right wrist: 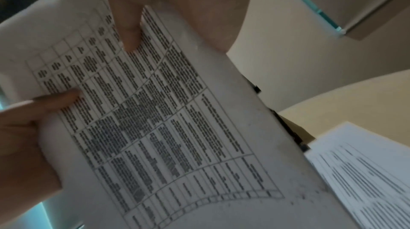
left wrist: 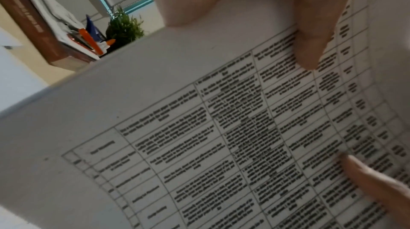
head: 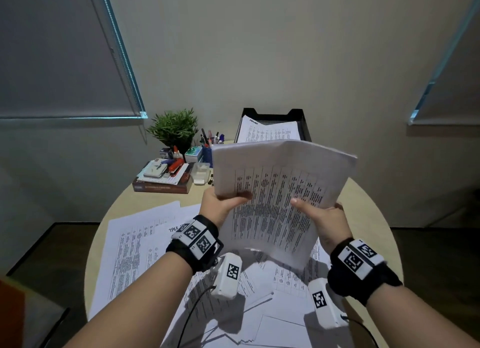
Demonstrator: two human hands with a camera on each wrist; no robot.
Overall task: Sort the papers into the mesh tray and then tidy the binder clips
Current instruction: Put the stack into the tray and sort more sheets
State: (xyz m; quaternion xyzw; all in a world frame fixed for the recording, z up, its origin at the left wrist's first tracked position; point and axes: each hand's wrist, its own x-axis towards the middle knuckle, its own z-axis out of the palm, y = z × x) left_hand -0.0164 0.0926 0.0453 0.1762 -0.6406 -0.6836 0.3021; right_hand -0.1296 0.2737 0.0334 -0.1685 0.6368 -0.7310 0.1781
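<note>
Aloft, the bowed stack of printed table sheets (head: pixel 275 192) is pinched by left hand (head: pixel 220 205) and right hand (head: pixel 327 221) fingers.

Both forearms reach forward, raised above tabletop (head: pixel 145 195), marker bands on wrists. Left hand (head: pixel 220 205) pinches sheaf of papers (head: pixel 278 192) at its left edge, thumb on top. Right hand (head: pixel 324 221) grips right edge, thumb pressed flat on printed face, fingers behind.
</note>
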